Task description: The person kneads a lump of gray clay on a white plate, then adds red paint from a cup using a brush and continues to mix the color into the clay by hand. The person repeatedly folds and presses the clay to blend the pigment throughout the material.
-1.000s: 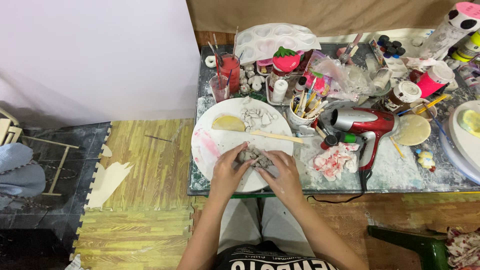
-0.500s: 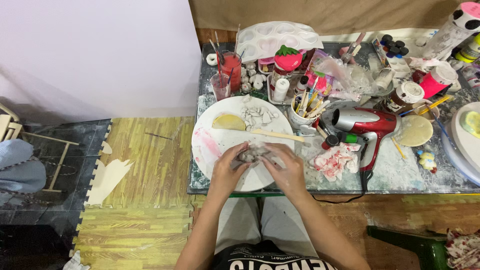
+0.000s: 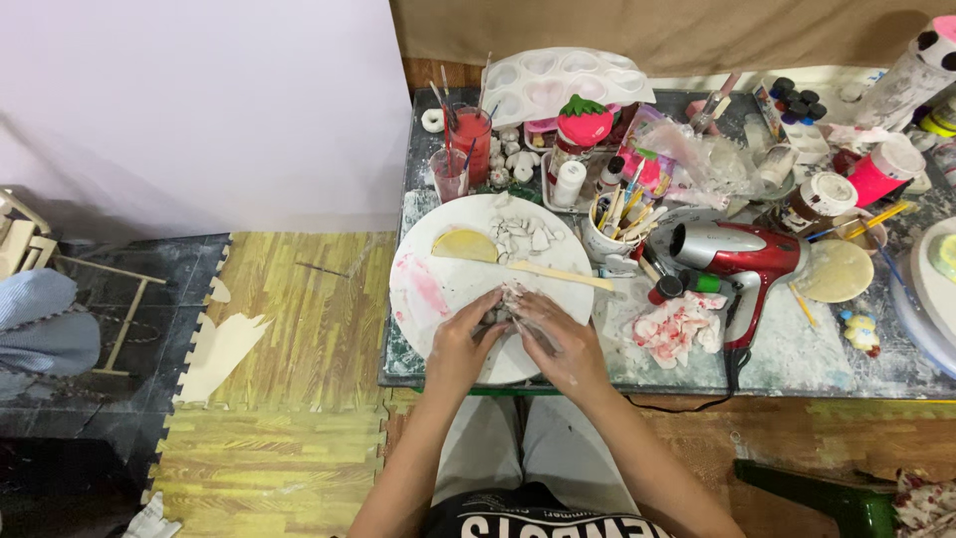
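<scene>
Red hair dryer (image 3: pixel 742 257) — strawberry figure (image 3: pixel 584 122) — stained tissue (image 3: pixel 677 327).

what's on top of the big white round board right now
On the board: a yellow half-disc, white shards, a wooden stick, pink smears. Both hands cover the grey lump they hold.

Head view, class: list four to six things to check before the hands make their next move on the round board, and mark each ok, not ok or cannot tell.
1. Both hands on the piece: left hand and right hand meet around a small grey-white lump. Ok.
2. Piece over the round white board, not off its edge. Ok.
3. Grip firm: the fingers hide most of the lump. Cannot tell.
4. Wooden stick within reach: it lies across the board's right side. Ok.
5. Space around the board: the red hair dryer and a stained tissue crowd the right. Not ok.
</scene>
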